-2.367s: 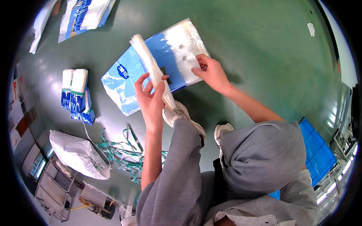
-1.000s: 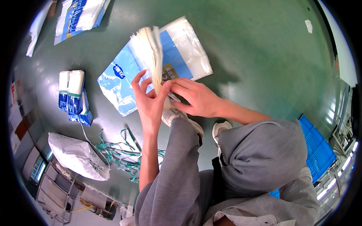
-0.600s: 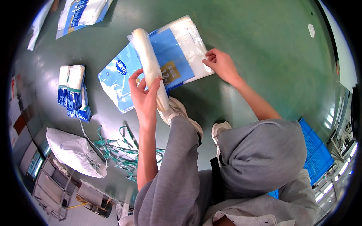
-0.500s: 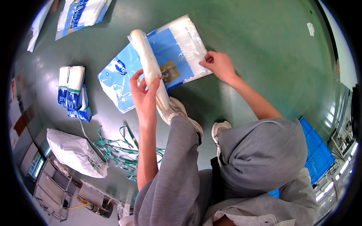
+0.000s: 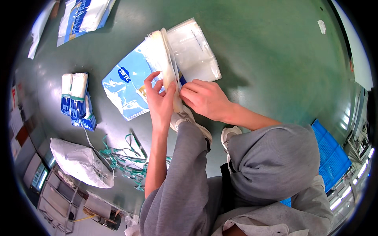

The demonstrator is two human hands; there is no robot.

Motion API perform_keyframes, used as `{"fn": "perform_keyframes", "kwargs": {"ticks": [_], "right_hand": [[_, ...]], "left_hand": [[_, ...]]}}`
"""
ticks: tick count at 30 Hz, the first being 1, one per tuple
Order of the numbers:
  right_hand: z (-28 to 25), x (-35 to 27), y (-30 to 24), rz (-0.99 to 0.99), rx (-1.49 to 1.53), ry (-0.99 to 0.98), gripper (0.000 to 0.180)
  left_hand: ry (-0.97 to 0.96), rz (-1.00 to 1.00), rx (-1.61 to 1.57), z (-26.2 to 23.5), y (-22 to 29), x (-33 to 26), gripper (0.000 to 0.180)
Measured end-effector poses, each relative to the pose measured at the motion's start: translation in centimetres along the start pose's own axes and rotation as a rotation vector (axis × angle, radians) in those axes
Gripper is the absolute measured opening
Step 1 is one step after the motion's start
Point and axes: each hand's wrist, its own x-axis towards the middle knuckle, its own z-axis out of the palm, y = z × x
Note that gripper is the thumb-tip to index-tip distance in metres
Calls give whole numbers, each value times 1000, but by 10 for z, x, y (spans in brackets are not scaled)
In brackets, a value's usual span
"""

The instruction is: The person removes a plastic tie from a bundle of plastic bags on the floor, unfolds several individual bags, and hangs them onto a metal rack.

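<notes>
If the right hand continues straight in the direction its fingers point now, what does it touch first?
The right hand points toward the person's left, at the stack of white bags that the left hand holds upright. It would likely meet that stack first; its fingertips already seem to touch it.

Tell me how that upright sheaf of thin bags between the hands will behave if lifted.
The sheaf of bags looks floppy: its top fans and bends above the left hand. Probably light, since fingers alone steady it. The glossy film likely slips, so the right hand pinching its edge helps.
</notes>
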Motion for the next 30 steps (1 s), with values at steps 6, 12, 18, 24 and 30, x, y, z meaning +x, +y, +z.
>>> {"fn": "perform_keyframes", "kwargs": {"ticks": [6,12,18,24,30], "right_hand": [[-3,6,-7,-33,18,-86,13],[-9,9,-4,136,184,-154,15],[-21,10,12,474,480,-252,32],[-28,-12,58,705,301,-274,24],[-38,-3,65,735,426,111,33]], "left_hand": [[-79,9,-22,-13,-1,-2,59],[-155,-25,17,-19,8,5,63],[-109,-112,-231,-30,-9,9,64],[-55,-141,-308,-35,5,10,61],[-12,18,56,-18,4,2,53]]}}
